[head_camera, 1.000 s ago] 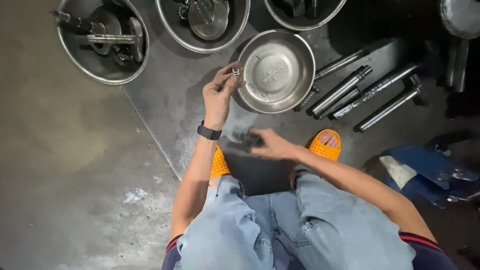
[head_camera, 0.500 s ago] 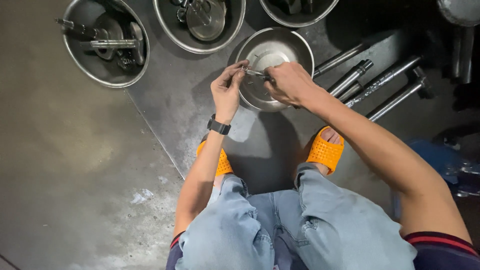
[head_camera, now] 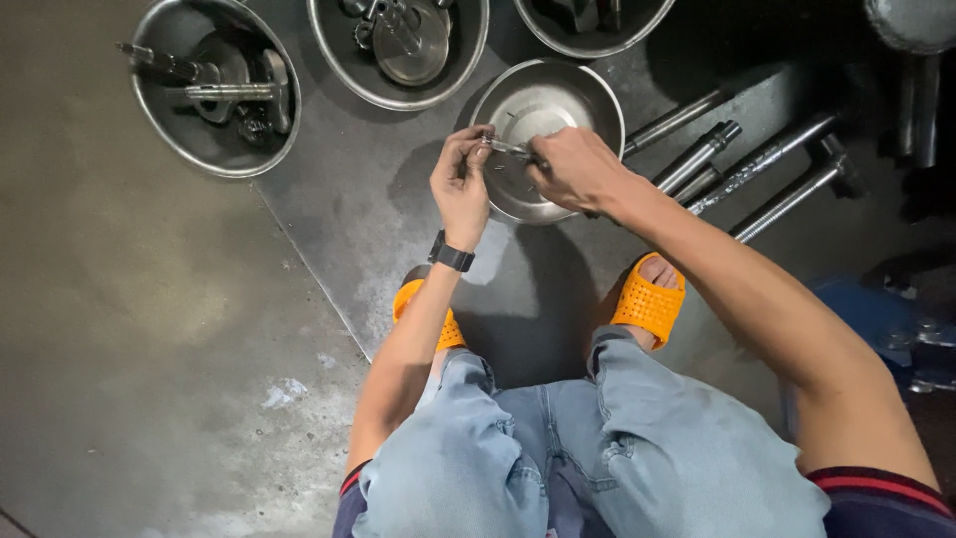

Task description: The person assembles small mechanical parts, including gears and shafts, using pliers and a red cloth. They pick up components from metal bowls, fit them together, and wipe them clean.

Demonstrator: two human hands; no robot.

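Over the steel bowl [head_camera: 546, 100] on the floor, the left hand [head_camera: 460, 182] pinches a small metal part [head_camera: 487, 139] while the right hand [head_camera: 573, 169] grips a slim tool [head_camera: 513, 149] against it (fitting work, apparently), demanding steady alignment.

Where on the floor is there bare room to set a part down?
Bare concrete floor left of the metal sheet, below the left bowl. Crowded: the bowls up top, the steel rods right, both hands over the middle bowl.

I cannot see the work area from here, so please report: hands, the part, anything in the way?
Left hand pinches small metal part. Right hand grips thin tool against it. Both over steel bowl. Nothing in the way.
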